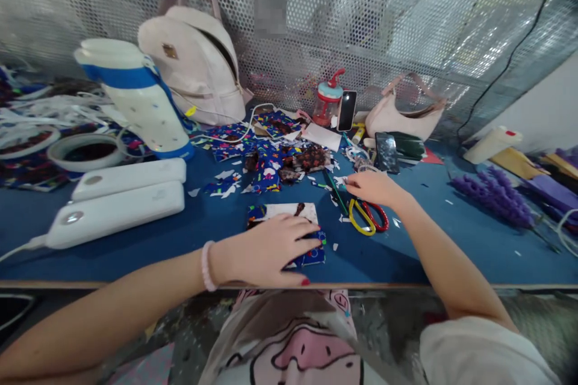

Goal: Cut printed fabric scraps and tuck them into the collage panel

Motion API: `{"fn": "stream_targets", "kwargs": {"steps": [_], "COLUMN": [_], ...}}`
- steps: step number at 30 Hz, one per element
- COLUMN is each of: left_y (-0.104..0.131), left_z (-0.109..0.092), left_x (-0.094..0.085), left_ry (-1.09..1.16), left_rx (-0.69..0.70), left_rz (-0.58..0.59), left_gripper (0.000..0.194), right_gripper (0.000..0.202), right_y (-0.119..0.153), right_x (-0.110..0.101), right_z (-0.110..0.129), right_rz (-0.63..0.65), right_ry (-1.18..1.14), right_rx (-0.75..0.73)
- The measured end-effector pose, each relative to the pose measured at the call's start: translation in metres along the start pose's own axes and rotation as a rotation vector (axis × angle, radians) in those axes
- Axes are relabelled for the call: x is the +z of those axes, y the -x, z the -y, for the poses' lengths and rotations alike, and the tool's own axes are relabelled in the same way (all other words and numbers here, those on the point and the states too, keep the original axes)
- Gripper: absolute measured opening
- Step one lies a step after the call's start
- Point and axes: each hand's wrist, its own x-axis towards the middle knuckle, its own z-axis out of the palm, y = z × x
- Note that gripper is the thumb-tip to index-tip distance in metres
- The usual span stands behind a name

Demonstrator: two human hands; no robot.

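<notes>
- The left hand [266, 246] lies spread, palm down, over the patterned piece [307, 212] near the counter's front edge.
- The right hand [377, 188] reaches over the scissors [372, 227], fingers bent near small scraps; whether it pinches anything, I cannot tell.
- Under the left hand, the piece lies flat, mostly covered, so its finish cannot be judged.
- Beyond the hands, loose cut scraps [223, 185] litter the counter [217, 216], suggesting some cutting is done.
- Farther back sits a patterned heap [268, 162], untouched by either hand; how much remains is unclear.
</notes>
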Motion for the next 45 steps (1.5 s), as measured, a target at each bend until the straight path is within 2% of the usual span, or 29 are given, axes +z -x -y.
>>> {"fn": "stream_targets", "kwargs": {"steps": [2,6,8,11,13,15,18,21,24,27,30,32,35,39,42,45], "left_y": [0.001,0.006,0.009,0.014,0.017,0.018,0.016,0.008,-0.003,-0.017,-0.031,-0.039,-0.047,-0.047,-0.042,-0.039], "left_z": [-0.014,-0.023,-0.023,-0.025,-0.029,-0.031,-0.029,-0.021,-0.016,-0.014,-0.010,-0.007,0.001,0.018,0.035,0.051], "left_x": [0.006,0.011,0.012,0.011,0.006,-0.003,-0.021,-0.036,-0.042,-0.041,-0.041,-0.044,-0.049,-0.045,-0.035,-0.026], "left_ry": [-0.059,-0.149,-0.170,-0.196,-0.238,-0.309,-0.348,-0.185,0.068,0.354,0.652,0.767,0.790,0.875,0.951,1.013], "left_rx": [0.008,0.011,0.046,0.121,0.156,0.160,0.130,-0.022,-0.254,-0.399,-0.417,-0.433,-0.515,-0.580,-0.592,-0.602], "left_rz": [0.045,0.051,0.042,0.009,-0.014,-0.041,-0.175,-0.409,-0.531,-0.603,-0.648,-0.660,-0.629,-0.753,-0.799,-0.867], "left_gripper": [0.070,0.066,0.062,0.045,0.036,0.036,0.041,0.046,0.042,0.041,0.048,0.046,0.033,0.037,0.049,0.056], "right_gripper": [0.027,0.028,0.027,0.026,0.027,0.028,0.038,0.049,0.040,0.024,0.019,0.020,0.023,0.034,0.030,0.027], "right_y": [0.007,0.014,0.017,0.022,0.025,0.028,0.030,0.034,0.041,0.048,0.051,0.049,0.045,0.040,0.040,0.041], "right_x": [0.007,0.013,0.013,0.011,0.011,0.013,0.016,0.016,0.010,0.000,-0.008,-0.011,-0.012,-0.014,-0.019,-0.020], "right_z": [-0.005,0.001,0.009,0.022,0.029,0.033,0.038,0.046,0.054,0.060,0.062,0.062,0.059,0.042,0.019,0.000], "right_rz": [0.000,-0.059,-0.095,-0.141,-0.180,-0.231,-0.321,-0.517,-0.735,-0.814,-0.842,-0.838,-0.823,-0.734,-0.532,-0.159], "right_ry": [-0.016,-0.050,-0.079,-0.136,-0.182,-0.238,-0.328,-0.505,-0.646,-0.662,-0.667,-0.657,-0.630,-0.537,-0.402,-0.248], "right_rx": [-0.001,-0.057,-0.148,-0.330,-0.440,-0.539,-0.654,-0.719,-0.672,-0.561,-0.489,-0.456,-0.381,-0.216,-0.053,0.071]}}
